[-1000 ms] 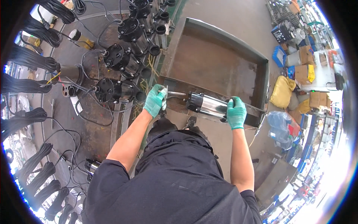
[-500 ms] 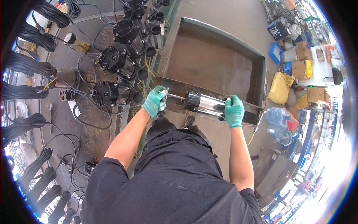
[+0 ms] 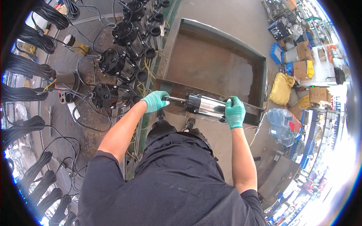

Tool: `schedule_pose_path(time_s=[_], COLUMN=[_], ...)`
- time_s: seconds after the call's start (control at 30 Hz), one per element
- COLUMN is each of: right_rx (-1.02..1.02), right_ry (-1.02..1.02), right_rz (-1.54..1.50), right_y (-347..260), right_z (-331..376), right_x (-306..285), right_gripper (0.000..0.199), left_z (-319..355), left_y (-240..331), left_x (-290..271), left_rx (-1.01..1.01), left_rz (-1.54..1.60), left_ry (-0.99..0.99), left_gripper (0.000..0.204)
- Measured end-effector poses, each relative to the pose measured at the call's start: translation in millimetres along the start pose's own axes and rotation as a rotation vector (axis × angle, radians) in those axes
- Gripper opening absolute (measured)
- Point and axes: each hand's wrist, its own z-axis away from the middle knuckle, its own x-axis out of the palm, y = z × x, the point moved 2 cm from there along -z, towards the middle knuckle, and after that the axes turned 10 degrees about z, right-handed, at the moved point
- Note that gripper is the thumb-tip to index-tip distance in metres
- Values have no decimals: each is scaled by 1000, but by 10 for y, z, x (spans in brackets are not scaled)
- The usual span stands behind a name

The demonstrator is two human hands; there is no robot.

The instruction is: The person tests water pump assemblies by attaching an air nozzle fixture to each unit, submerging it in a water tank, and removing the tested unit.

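Both my hands wear green gloves. Between them lies a cylindrical submersible pump point(image 3: 209, 106) with a shiny metal body and a black cap at its left end. It rests level over the near edge of a metal tank. My right hand point(image 3: 235, 112) is closed around its right end. A thin metal rod point(image 3: 176, 99) runs leftward from the cap to my left hand point(image 3: 156, 101), whose fingers close on the rod's outer end. The frames do not show whether the rod is the pump's shaft or a separate tool.
Beyond the pump stands the rectangular metal tank point(image 3: 215, 62) with rusty-brown shallow contents. Similar pumps point(image 3: 110, 96) line the workbench point(image 3: 94, 141) at left, beside coiled black cables point(image 3: 32, 66). Yellow sacks point(image 3: 282, 88), a blue crate point(image 3: 277, 53) and cardboard boxes point(image 3: 302, 69) lie at right.
My left hand has turned from upright to lying more sideways, still at the rod's end. The pump has shifted slightly left, and my right hand keeps its hold.
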Motion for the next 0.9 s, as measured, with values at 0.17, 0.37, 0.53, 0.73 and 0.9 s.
schedule_pose_path(time_s=[0.17, 0.37, 0.53, 0.73, 0.9], right_rx=[-10, -5, -11, -15, -18], right_ry=[-5, -4, -8, 15, 15], right_rz=[16, 20, 35, 40, 47], right_y=[-7, -16, -14, -5, -14], right_z=[-2, -5, -8, 2, -3], right_x=[-9, -12, -2, 5, 4], right_gripper=[15, 16, 15, 15, 15], left_z=[22, -2, -19, 104, 62], left_y=[-79, -264, -128, 21, 127], left_x=[175, 103, 101, 79, -56], left_rx=[149, 291, 150, -62, 23], left_rz=[243, 257, -352, 932, 226], left_ry=[180, 136, 192, -121, -54], left_gripper=[50, 56, 34, 38, 38])
